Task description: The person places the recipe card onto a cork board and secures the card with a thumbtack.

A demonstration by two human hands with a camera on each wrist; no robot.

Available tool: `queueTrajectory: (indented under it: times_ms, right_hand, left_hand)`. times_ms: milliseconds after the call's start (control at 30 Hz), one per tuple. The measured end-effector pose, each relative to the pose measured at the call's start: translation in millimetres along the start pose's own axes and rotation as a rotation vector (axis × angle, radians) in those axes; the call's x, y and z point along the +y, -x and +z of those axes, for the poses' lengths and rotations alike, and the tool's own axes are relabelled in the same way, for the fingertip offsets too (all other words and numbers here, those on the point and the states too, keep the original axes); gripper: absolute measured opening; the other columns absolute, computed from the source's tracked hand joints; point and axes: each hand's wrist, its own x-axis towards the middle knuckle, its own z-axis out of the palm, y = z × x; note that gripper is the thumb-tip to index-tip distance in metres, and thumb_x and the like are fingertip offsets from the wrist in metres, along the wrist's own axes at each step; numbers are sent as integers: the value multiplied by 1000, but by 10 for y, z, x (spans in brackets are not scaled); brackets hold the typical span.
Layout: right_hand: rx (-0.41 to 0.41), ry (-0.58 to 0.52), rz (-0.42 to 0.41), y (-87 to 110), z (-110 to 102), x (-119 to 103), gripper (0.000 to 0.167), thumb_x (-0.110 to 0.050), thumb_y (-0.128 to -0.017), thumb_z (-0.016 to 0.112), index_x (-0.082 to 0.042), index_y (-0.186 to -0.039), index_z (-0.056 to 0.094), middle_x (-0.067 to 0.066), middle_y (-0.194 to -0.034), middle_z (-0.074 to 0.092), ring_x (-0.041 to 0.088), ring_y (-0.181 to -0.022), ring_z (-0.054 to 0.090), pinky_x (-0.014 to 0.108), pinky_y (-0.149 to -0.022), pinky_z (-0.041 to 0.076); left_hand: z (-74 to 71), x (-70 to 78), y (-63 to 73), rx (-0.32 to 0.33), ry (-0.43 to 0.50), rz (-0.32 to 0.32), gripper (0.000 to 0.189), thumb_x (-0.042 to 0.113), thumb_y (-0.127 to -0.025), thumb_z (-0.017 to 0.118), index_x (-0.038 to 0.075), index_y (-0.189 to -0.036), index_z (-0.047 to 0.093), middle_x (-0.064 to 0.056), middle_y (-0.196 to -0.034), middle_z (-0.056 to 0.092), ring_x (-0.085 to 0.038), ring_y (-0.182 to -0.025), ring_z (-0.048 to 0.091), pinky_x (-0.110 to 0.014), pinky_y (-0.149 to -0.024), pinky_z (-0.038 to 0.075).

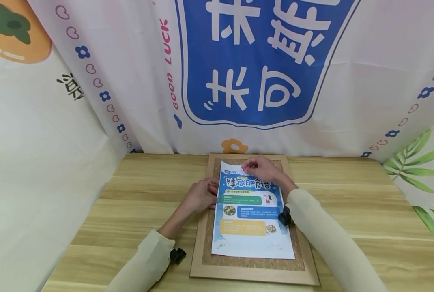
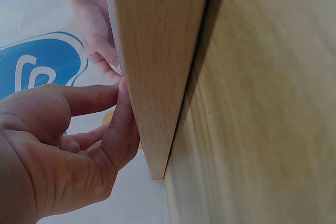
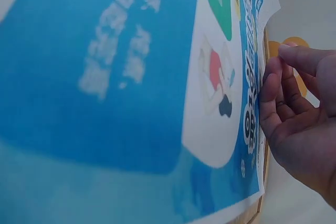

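Observation:
A printed poster (image 1: pixel 251 245) in blue, green and yellow lies on a wood-framed cork board (image 1: pixel 264 263). Its top left corner lifts slightly. Near the poster's top edge, my right hand (image 1: pixel 262 168) pinches a small pink pushpin (image 1: pixel 244 168) between thumb and fingertips; in the right wrist view the right hand (image 3: pixel 304 108) mostly covers the pin. My left hand (image 1: pixel 200 195) rests at the left side of the board, its fingertips touching the poster's left edge. The left wrist view shows the left hand (image 2: pixel 79 150) beside the frame's side (image 2: pixel 157 61), thumb and forefinger close together.
The board lies on a wood-grain table (image 1: pixel 147 186). Behind it hangs a white printed cloth (image 1: pixel 144 81) with a large blue sign on it. Black wrist cameras sit on both sleeves, the right one (image 1: pixel 284 216) close above the poster's right edge.

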Motion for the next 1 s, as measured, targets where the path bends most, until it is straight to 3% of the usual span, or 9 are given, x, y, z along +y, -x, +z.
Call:
queueTrajectory:
  times_ms: [1000]
  right_hand:
    - [-11, -15, -42, -272, 164, -49, 20, -15, -106, 66, -12, -122, 77, 8, -113, 72, 25, -104, 59, 35, -94, 49]
  left_hand:
    - [-9, -6, 9, -17, -6, 32, 54, -11, -91, 73, -1, -142, 60, -18, -106, 71, -20, -76, 72, -30, -62, 66]
